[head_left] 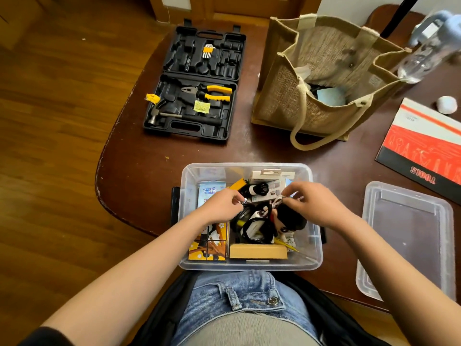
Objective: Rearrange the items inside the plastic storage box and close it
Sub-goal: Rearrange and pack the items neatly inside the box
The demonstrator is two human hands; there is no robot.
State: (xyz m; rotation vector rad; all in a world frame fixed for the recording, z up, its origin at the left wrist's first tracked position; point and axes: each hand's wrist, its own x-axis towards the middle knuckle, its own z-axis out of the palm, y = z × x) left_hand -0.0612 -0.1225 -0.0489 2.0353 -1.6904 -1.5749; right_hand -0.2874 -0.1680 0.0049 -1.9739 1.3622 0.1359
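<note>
The clear plastic storage box (314,248) stands open at the table's near edge, in front of my lap. Inside lie a dark-haired doll (291,218), black cables (252,226), a tan cardboard box (258,251), an orange picture box (209,245), a blue-and-white packet (210,193) and a white carded package (269,178). My left hand (222,208) pinches a small metal end of a cord above the box. My right hand (314,203) pinches the other part of that pale cord (277,202) just above the doll. The clear lid (409,236) lies flat to the right of the box.
An open black tool case (194,83) with yellow-handled pliers and a hammer lies at the table's far left. A burlap tote bag (321,81) stands at the back, a red-and-white tools booklet (424,143) and a clear bottle (429,48) at the far right. Wooden floor lies left.
</note>
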